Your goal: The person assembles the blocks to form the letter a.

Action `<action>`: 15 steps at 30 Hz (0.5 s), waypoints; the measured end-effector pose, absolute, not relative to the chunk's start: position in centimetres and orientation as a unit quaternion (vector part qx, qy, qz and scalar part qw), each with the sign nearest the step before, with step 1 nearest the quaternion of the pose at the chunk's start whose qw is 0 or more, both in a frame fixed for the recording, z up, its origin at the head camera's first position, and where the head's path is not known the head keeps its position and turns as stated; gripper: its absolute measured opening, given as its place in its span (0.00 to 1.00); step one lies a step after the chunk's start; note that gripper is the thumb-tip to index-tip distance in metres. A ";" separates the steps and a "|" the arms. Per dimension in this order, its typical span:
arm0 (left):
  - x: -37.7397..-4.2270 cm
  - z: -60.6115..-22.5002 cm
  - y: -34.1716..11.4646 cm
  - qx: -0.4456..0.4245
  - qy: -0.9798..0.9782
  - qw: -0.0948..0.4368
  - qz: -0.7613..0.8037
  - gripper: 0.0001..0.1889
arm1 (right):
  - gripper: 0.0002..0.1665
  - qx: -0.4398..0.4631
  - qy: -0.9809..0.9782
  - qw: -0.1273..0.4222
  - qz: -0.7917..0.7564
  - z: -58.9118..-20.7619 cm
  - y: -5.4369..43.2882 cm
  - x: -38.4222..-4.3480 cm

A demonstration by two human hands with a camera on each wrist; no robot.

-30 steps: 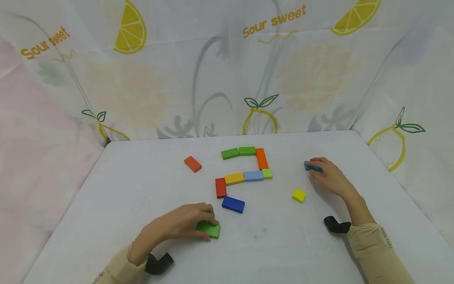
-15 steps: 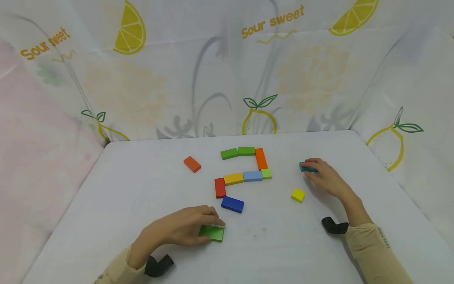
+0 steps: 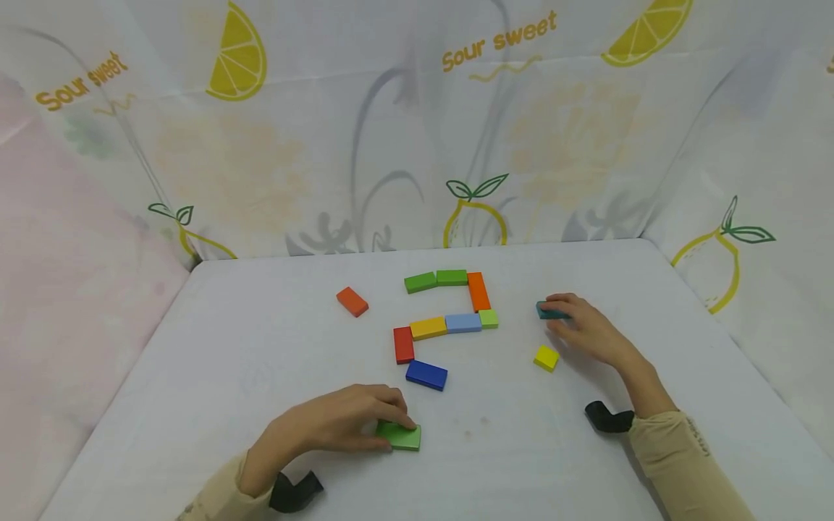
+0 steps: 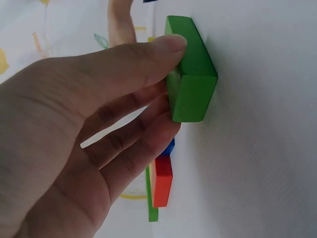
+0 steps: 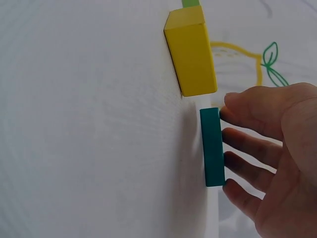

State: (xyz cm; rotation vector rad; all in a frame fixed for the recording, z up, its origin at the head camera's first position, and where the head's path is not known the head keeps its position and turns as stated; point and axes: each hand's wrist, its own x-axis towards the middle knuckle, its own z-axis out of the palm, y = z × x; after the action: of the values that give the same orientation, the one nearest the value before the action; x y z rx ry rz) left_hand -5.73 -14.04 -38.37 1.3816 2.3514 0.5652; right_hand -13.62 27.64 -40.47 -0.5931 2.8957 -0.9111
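My left hand [image 3: 348, 420] pinches a green block [image 3: 405, 437] low over the near part of the table; in the left wrist view the thumb lies on one side of the green block [image 4: 190, 96] and the fingers are behind it. On the right side, my right hand [image 3: 589, 333] holds a teal block [image 3: 549, 312] near the table surface, its left end poking out between the fingers. The right wrist view has fingertips along one edge of the teal block [image 5: 213, 148]. A yellow block [image 3: 546, 358] lies just nearer than the right hand.
Mid-table, a winding row has green blocks [image 3: 452, 278], an orange block [image 3: 478, 291], a light green block [image 3: 488, 319], a light blue block [image 3: 463, 323], a yellow-orange block [image 3: 428, 328] and a red block [image 3: 403, 345]. A dark blue block [image 3: 426, 375] adjoins it. An orange-red block [image 3: 352, 302] lies left.
My left hand has carried the green block right and slightly nearer. My right hand has moved left with the teal block, towards the row. The other blocks stay in place.
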 end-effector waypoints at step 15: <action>-5.6 -38.7 -11.2 0.517 0.823 0.155 0.176 0.16 | 0.19 -0.227 0.928 0.008 -0.294 -40.6 26.8 -13.6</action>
State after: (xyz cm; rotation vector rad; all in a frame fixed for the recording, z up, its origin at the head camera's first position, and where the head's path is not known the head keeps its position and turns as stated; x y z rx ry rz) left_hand -5.59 -11.24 -38.71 1.4817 2.3589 0.5039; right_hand -13.61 26.79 -40.60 -0.7086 2.9017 -0.9189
